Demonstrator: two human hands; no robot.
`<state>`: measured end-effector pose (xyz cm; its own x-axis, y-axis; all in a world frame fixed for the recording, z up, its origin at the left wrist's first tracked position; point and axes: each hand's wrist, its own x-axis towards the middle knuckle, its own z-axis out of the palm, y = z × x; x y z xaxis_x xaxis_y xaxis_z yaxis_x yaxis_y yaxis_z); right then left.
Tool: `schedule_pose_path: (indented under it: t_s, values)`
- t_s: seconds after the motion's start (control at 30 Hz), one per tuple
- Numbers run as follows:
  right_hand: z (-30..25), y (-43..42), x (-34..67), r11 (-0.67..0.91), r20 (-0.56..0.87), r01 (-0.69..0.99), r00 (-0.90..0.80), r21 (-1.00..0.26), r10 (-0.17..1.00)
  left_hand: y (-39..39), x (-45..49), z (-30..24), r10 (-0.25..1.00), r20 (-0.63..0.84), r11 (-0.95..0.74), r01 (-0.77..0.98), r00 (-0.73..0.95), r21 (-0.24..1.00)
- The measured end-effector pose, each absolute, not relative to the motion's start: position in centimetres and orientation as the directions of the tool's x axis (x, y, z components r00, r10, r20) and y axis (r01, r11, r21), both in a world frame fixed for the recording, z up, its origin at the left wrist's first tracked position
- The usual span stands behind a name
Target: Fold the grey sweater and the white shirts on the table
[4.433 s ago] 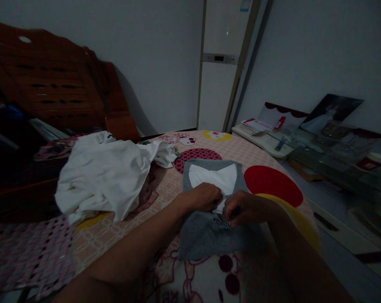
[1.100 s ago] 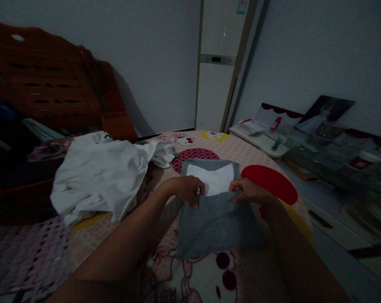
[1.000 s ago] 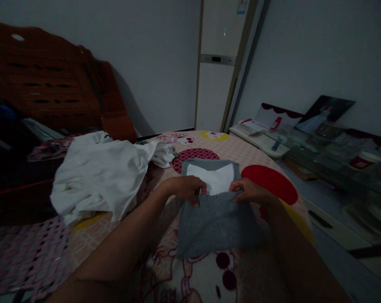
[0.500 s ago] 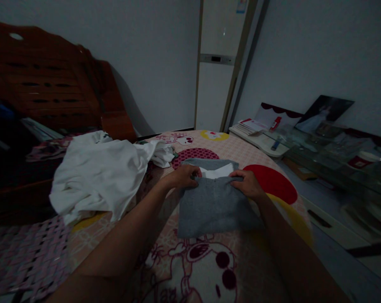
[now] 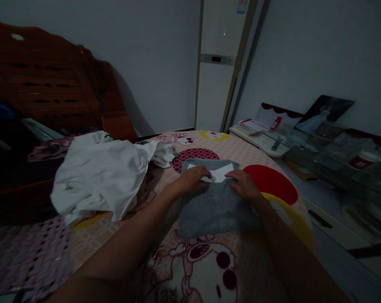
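I press my left hand (image 5: 195, 180) and right hand (image 5: 245, 185) flat, fingers open, on the folded gray sweater (image 5: 215, 208); I should smooth outward gently.

— Where is there open room on the bed (image 5: 272, 181)?
— Right of the grey garment (image 5: 215, 208), over the red and yellow patches, and on the near cartoon print.
— What blocks the left side?
— A heap of white clothing (image 5: 98, 174) lies just beside the left hand (image 5: 193, 181); the wooden headboard (image 5: 51, 84) rises behind it
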<state>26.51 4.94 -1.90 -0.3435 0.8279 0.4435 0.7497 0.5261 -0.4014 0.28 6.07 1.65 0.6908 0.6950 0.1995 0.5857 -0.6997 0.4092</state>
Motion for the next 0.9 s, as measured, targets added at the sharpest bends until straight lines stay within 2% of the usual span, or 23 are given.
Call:
schedule_pose_path:
  t_s: [0.1, 0.17, 0.27, 0.37, 0.53, 0.6, 0.7, 0.8, 0.9]
  values:
    - [-2.3, 5.3, 27.4, 0.628, 0.472, 0.658, -0.434, -0.416, 0.767, 3.7, 3.2, 0.9, 0.382, 0.262, -0.836, 0.212, 0.886, 0.506]
    - [-2.7, 5.6, 28.0, 0.652, 0.409, 0.612, -0.508, -0.448, 0.758, 2.1, 4.9, 0.0, 0.226, 0.26, -0.86, 0.067, 0.939, 0.506]
    - [-3.4, 5.9, 28.6, 0.637, 0.311, 0.598, -0.563, -0.487, 0.766, 0.6, 6.2, -1.5, 0.169, 0.244, -0.906, 0.053, 0.955, 0.42]
    - [-3.7, 6.0, 28.6, 0.611, 0.283, 0.595, -0.555, -0.522, 0.782, -0.1, 6.1, -2.1, 0.197, 0.201, -0.927, 0.116, 0.959, 0.356]
    - [-3.4, 5.6, 27.8, 0.544, 0.306, 0.552, -0.468, -0.632, 0.829, -0.3, 5.9, -2.1, 0.233, 0.127, -0.916, 0.174, 0.964, 0.362]
    - [-3.5, 5.7, 27.7, 0.474, 0.327, 0.521, -0.352, -0.71, 0.877, -0.3, 6.1, -2.2, 0.233, 0.127, -0.904, 0.167, 0.964, 0.393]
    - [-4.1, 6.3, 28.3, 0.322, 0.341, 0.475, -0.047, -0.819, 0.939, 0.3, 6.0, -1.9, 0.255, 0.192, -0.854, 0.128, 0.948, 0.504]
    - [-5.0, 7.3, 29.5, 0.206, 0.32, 0.511, 0.147, -0.834, 0.936, 2.4, 4.8, -1.1, 0.448, 0.305, -0.771, 0.19, 0.84, 0.608]
    - [-5.9, 8.1, 30.1, 0.172, 0.341, 0.622, 0.163, -0.764, 0.926, 5.7, 2.3, -0.8, 0.774, 0.373, -0.616, 0.473, 0.511, 0.63]
